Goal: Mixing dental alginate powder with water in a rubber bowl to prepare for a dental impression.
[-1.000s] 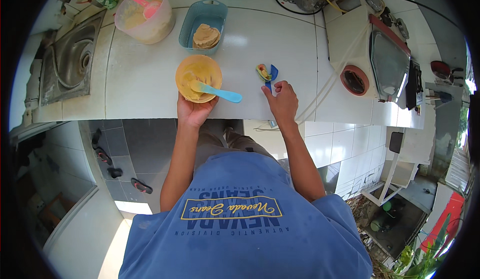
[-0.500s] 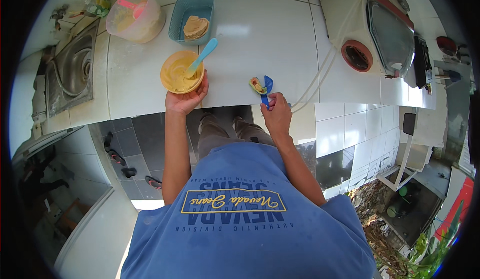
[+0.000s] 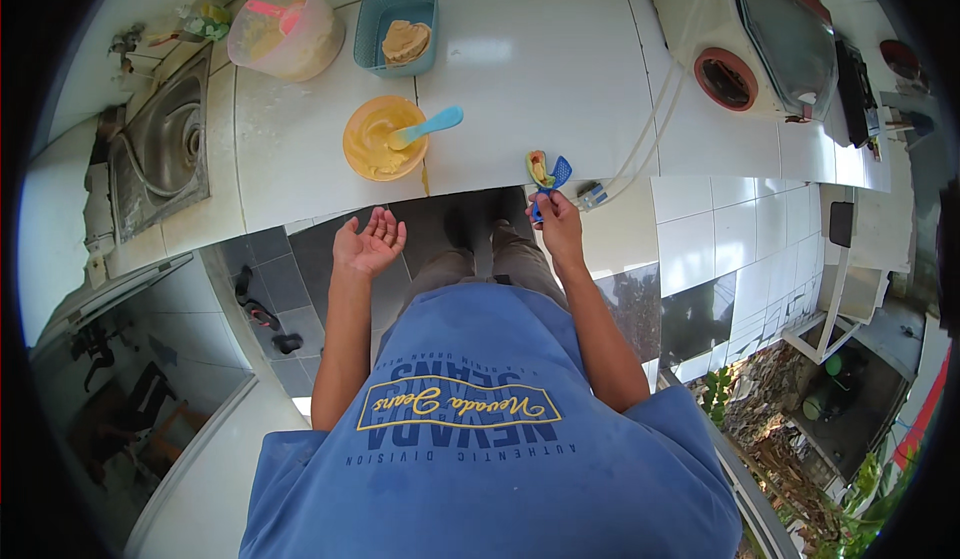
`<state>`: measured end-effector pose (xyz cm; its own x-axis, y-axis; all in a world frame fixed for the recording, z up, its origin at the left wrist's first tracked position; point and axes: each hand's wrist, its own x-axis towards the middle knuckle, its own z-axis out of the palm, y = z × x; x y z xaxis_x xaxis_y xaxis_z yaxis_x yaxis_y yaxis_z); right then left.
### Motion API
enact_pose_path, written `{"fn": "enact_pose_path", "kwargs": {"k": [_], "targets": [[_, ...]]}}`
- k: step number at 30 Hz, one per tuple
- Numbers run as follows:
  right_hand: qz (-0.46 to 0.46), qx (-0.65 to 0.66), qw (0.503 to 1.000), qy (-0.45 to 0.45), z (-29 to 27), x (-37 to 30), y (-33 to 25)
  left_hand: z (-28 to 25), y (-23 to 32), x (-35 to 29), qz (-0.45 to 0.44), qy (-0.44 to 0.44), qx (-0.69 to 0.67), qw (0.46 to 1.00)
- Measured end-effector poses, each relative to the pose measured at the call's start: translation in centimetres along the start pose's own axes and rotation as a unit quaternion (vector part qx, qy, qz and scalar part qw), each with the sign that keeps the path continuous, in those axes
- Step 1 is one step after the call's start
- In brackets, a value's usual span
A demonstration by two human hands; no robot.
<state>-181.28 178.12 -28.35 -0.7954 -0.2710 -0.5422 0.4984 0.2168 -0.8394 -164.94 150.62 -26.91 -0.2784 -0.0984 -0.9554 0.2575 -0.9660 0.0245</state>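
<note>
Just off the counter's front edge, my left hand point(image 3: 370, 246) is palm up with its fingers apart and nothing in it. Beyond it an orange-yellow bowl point(image 3: 357, 149) rests on the counter, coated inside with a thick yellow mixture. A light blue spatula point(image 3: 437, 124) leans in it, handle to the right. My right hand point(image 3: 556, 225) grips a small blue plastic dumpling press point(image 3: 562, 168) by its handle at the counter edge. The press is spread apart; one half bears a piece of dough point(image 3: 540, 167) with reddish filling, the other half is bare.
A teal basket point(image 3: 365, 54) holds a lump of beige dough point(image 3: 405, 43). Left of it stands a translucent pink tub point(image 3: 318, 49) with a pink scoop point(image 3: 287, 19). A metal sink point(image 3: 150, 184) is at far left. White cables with a plug point(image 3: 592, 195) hang over the edge near my right hand.
My left hand has let go of the bowl and drawn back toward me, leaving it on the counter. The spatula handle has swung to the right. My right hand still holds the press.
</note>
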Motion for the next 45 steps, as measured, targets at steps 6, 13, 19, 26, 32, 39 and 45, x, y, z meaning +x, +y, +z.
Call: {"fn": "enact_pose_path", "kwargs": {"k": [6,13,19,26,32,39,45], "targets": [[-0.023,-0.042,0.997,0.059,0.7,-1.3,-0.1,1.8,2.5,1.0,0.164,0.202,0.014,0.965],[-0.062,-0.046,0.994,0.074,1.6,-1.9,0.5,6.1,1.6,4.7,0.236,0.284,0.041,0.928],[-0.051,-0.065,0.995,0.054,1.2,-1.9,1.4,5.5,3.0,9.8,0.316,0.422,-0.094,0.845],[-0.071,-0.051,0.996,0.034,0.4,-0.4,1.4,4.4,3.8,12.1,0.305,0.488,-0.116,0.81],[-0.054,-0.01,0.998,0.023,1.2,0.2,2.2,4.0,6.2,14.8,0.284,0.547,-0.146,0.774],[-0.034,-0.005,0.999,0.033,1.3,0.0,2.0,5.2,4.5,12.6,0.286,0.469,-0.182,0.816],[-0.039,-0.003,0.999,0.025,2.3,0.0,1.9,4.6,5.5,12.2,0.267,0.461,-0.096,0.841]]}}
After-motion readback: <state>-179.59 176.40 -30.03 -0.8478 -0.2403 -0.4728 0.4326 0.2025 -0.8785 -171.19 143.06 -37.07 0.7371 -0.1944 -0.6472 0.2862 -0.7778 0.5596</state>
